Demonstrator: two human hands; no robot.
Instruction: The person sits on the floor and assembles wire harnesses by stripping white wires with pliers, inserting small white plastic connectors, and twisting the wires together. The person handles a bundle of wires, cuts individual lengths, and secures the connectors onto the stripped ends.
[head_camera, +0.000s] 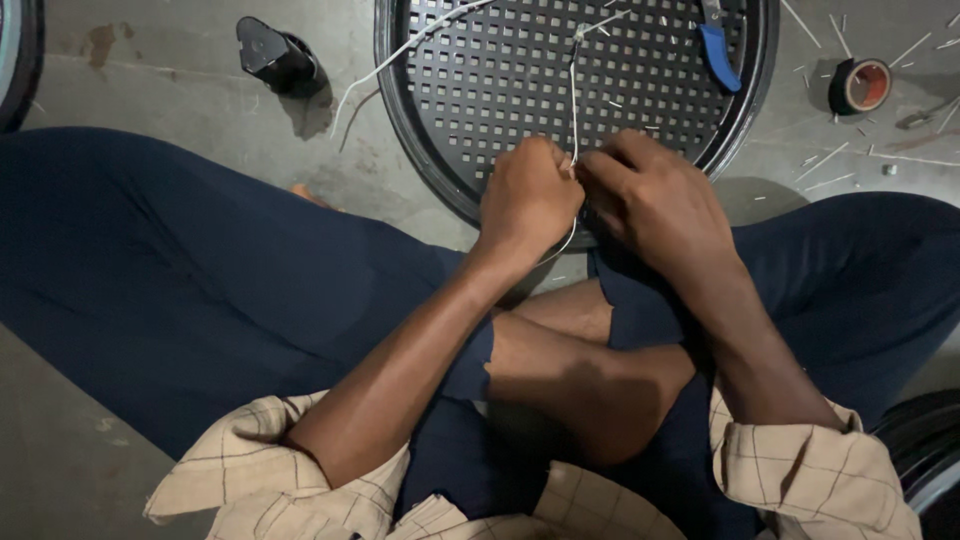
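I sit cross-legged on a concrete floor with a round black perforated tray (420, 120) in front of my knees. My left hand (528, 198) and my right hand (655, 200) meet at the tray's near rim, both pinched on a thin white wire (573, 95). The wire runs up from my fingers across the tray's holes, and another stretch curves off the tray's left edge. Where my fingertips touch the wire is hidden by my knuckles.
A blue-handled tool (720, 50) lies on the tray's far right. A roll of dark tape (860, 85) and several cut white wire bits lie on the floor to the right. A small black object (275, 55) stands to the tray's left. Dark wheels sit at the frame's corners.
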